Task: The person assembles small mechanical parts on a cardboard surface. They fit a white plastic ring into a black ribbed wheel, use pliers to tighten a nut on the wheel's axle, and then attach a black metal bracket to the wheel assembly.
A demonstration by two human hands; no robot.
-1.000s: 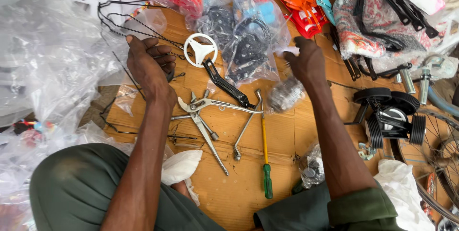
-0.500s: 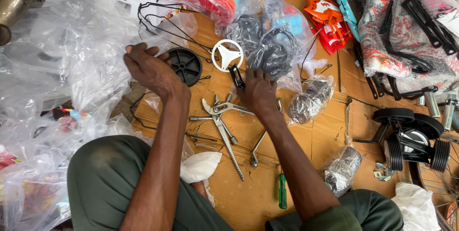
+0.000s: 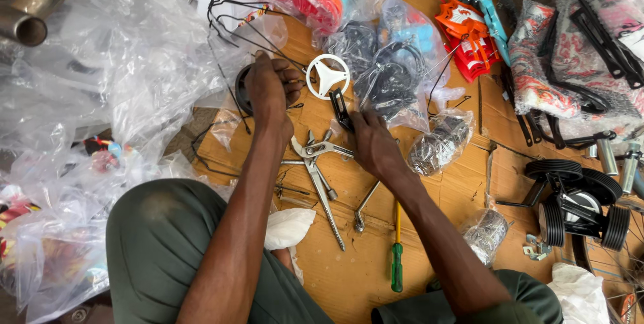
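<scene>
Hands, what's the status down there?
Left hand gripping black wheel. Right hand on black bracket below white wheel. Pliers lying between the arms.

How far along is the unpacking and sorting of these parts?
Done: pliers, a wrench and a screwdriver lie loose on the cardboard. In hand: left hand on a black disc, right hand by the white wheel. Left: bagged parts.

Cardboard-covered floor (image 3: pixel 349 284), daylight

Single head camera looks steeply down, close.
</scene>
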